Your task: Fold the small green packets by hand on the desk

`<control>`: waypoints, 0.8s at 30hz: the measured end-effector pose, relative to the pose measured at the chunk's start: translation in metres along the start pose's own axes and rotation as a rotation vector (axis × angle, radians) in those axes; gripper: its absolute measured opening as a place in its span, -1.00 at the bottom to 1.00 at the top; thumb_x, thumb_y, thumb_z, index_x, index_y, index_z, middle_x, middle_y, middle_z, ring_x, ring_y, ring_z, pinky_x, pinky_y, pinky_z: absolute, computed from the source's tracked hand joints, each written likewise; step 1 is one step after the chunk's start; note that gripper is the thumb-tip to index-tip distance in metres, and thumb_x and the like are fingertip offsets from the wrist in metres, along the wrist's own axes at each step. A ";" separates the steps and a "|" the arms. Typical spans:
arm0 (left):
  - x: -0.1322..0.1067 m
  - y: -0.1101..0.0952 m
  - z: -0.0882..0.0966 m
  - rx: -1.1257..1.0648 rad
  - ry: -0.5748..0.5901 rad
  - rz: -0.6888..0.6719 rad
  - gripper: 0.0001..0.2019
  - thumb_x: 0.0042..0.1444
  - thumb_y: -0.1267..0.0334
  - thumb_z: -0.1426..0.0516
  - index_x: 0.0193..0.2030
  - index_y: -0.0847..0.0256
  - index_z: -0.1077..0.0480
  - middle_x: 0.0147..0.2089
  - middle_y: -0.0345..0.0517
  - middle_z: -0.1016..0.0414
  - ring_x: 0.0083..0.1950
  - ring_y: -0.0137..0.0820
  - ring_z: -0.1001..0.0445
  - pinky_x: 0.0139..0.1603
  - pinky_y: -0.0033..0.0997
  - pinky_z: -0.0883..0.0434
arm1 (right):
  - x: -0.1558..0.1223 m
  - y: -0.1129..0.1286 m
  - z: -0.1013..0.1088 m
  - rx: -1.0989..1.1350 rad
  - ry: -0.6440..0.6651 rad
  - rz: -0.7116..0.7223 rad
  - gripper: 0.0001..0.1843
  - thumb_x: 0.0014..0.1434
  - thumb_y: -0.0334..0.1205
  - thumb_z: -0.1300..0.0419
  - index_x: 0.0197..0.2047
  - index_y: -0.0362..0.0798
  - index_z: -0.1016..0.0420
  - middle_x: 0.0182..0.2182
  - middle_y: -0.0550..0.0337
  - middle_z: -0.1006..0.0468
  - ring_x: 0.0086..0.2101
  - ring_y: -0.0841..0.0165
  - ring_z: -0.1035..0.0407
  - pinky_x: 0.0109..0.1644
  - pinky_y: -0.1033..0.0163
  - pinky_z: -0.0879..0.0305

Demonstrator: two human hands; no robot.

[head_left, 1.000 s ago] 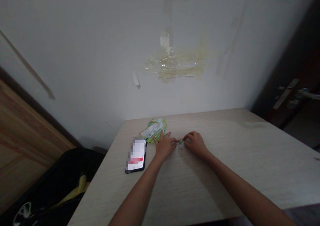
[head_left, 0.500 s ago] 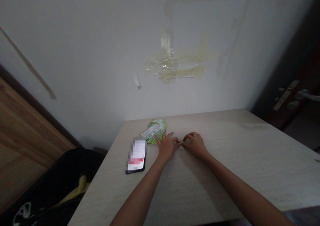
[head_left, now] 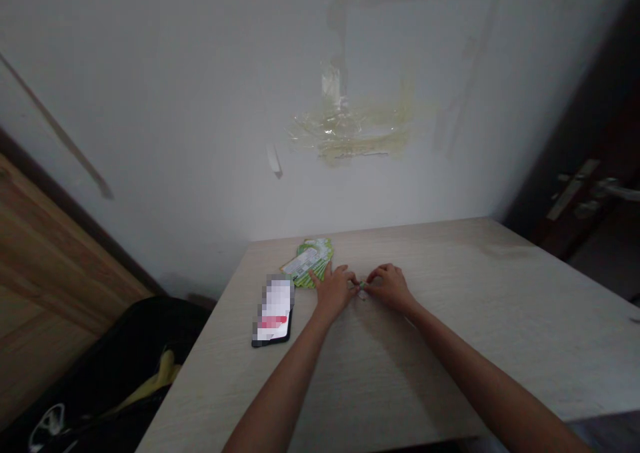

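Observation:
My left hand (head_left: 332,290) and my right hand (head_left: 389,286) rest close together on the pale wooden table (head_left: 450,346). Between their fingertips lies a tiny green and white piece (head_left: 361,287), too small to name. My right fingers are curled in a pinch on it. My left thumb and one finger pinch it from the other side, while the other left fingers are spread towards a fanned stack of green and white packets (head_left: 309,261) just beyond.
A phone (head_left: 273,310) with a lit screen lies left of my left hand. A black bag (head_left: 115,379) sits on the floor left of the table. A wall with tape residue stands behind. A dark door with a handle (head_left: 595,193) is at right.
My hands have drawn slightly closer together over the small piece, which is now more covered by the fingertips. Nothing else has moved.

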State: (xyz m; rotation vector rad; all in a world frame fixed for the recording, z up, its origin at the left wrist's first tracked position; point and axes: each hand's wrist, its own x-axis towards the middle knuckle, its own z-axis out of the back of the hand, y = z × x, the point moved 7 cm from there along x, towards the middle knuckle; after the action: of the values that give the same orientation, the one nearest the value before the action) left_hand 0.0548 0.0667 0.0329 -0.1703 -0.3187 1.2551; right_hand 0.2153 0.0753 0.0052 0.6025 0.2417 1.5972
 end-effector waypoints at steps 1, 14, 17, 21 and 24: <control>0.000 0.001 0.000 -0.001 0.005 0.003 -0.84 0.12 0.02 -0.18 -0.17 -0.14 -0.50 0.29 -0.29 -0.28 0.42 0.08 0.10 0.18 0.60 0.40 | 0.000 -0.001 0.000 0.003 0.001 0.001 -0.73 -0.01 -0.02 -0.30 -0.26 0.05 -0.63 -0.10 0.02 -0.47 -0.03 0.18 -0.28 0.14 0.12 -0.09; 0.002 0.015 -0.002 -0.021 0.068 -0.015 -0.81 0.14 0.10 -0.14 -0.13 -0.28 -0.49 0.33 -0.35 -0.23 0.43 0.14 0.14 0.12 0.66 0.39 | 0.003 -0.007 -0.003 0.055 -0.012 -0.005 -0.79 -0.08 -0.18 -0.33 -0.28 0.10 -0.65 -0.11 0.06 -0.50 -0.01 0.14 -0.29 0.13 0.08 -0.12; 0.003 0.017 -0.003 -0.031 0.083 -0.012 -0.80 0.14 0.11 -0.14 -0.12 -0.29 -0.49 0.34 -0.33 -0.21 0.43 0.17 0.15 0.12 0.66 0.38 | 0.003 -0.007 -0.003 0.059 -0.001 -0.007 -0.79 -0.07 -0.22 -0.32 -0.28 0.10 -0.65 -0.10 0.06 -0.50 0.00 0.14 -0.28 0.14 0.07 -0.12; 0.003 0.017 -0.004 -0.034 0.089 -0.017 -0.78 0.14 0.12 -0.13 -0.10 -0.30 -0.49 0.35 -0.30 -0.19 0.43 0.17 0.15 0.11 0.66 0.38 | 0.002 -0.007 -0.003 0.073 0.027 -0.013 -0.77 -0.06 -0.25 -0.31 -0.25 0.11 -0.65 -0.08 0.06 -0.47 0.02 0.15 -0.27 0.17 0.08 -0.10; 0.003 0.017 -0.004 -0.027 0.089 -0.015 -0.78 0.15 0.11 -0.13 -0.09 -0.30 -0.49 0.35 -0.31 -0.19 0.43 0.17 0.15 0.11 0.67 0.38 | 0.003 -0.007 -0.002 0.079 0.041 -0.019 -0.75 -0.05 -0.27 -0.30 -0.24 0.11 -0.64 -0.07 0.07 -0.47 0.04 0.16 -0.26 0.19 0.09 -0.08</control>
State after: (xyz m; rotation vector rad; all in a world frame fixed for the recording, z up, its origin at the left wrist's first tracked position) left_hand 0.0414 0.0752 0.0247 -0.2453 -0.2599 1.2250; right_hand 0.2205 0.0793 0.0009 0.6273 0.3413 1.5889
